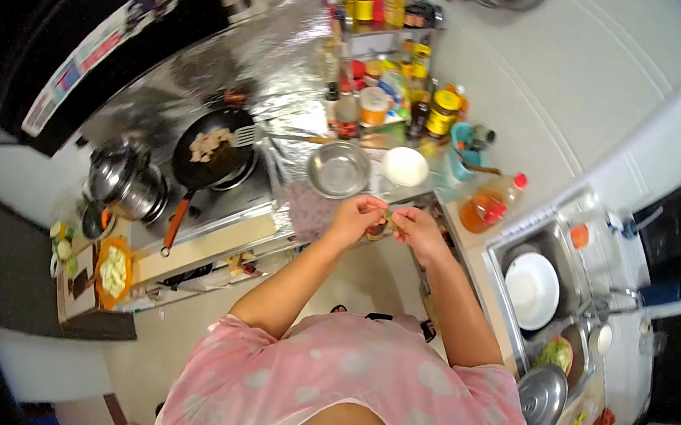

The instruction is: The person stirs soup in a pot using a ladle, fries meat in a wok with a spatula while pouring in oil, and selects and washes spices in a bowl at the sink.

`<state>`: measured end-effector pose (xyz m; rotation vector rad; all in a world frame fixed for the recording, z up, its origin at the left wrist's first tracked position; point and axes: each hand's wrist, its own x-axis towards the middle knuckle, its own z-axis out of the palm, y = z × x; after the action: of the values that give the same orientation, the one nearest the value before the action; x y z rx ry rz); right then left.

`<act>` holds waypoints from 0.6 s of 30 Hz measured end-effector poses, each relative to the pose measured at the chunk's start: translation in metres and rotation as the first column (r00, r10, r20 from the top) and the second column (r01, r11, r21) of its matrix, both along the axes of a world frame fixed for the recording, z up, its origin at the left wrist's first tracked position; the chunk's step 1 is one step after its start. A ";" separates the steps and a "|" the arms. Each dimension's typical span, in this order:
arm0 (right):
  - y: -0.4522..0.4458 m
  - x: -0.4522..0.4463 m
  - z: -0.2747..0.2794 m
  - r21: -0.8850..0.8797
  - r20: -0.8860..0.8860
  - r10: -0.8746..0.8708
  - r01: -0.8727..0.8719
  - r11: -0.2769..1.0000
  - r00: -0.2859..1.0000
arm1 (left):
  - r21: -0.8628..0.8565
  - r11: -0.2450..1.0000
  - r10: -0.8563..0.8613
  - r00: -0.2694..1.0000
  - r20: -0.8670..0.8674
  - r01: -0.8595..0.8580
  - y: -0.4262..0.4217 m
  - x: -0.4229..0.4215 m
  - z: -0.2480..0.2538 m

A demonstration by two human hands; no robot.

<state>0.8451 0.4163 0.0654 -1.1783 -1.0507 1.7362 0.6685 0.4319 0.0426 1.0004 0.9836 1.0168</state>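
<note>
My left hand (pixel 356 218) and my right hand (pixel 417 230) meet in front of me near the counter edge, fingertips pinched close together. Between them is a small greenish-brown piece (pixel 389 216), too small and blurred to name. Just beyond my hands, a steel bowl (pixel 339 169) and a white bowl (pixel 405 167) stand on the foil-covered counter. To the left, a black frying pan (pixel 186 163) with pale meat pieces (pixel 210 145) sits on the stove. A slotted spatula (pixel 246 135) rests across its rim.
A steel pot (pixel 127 181) stands left of the pan, near an orange plate of cut pale vegetables (pixel 114 271). Behind the bowls is a rack of bottles and jars (pixel 385 31). On the right are a bottle of amber liquid (pixel 489 204) and a sink holding a white basin (pixel 531 291).
</note>
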 end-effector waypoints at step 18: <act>0.107 -0.151 -0.081 -0.168 0.145 0.292 -0.267 0.949 0.946 | 0.050 0.816 0.557 0.762 -0.330 -0.575 -0.040 -0.217 -0.102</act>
<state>0.6938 0.5230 -0.0155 -1.3375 -1.2599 1.9888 0.4516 0.3918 -0.0597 0.8531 1.6575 1.3324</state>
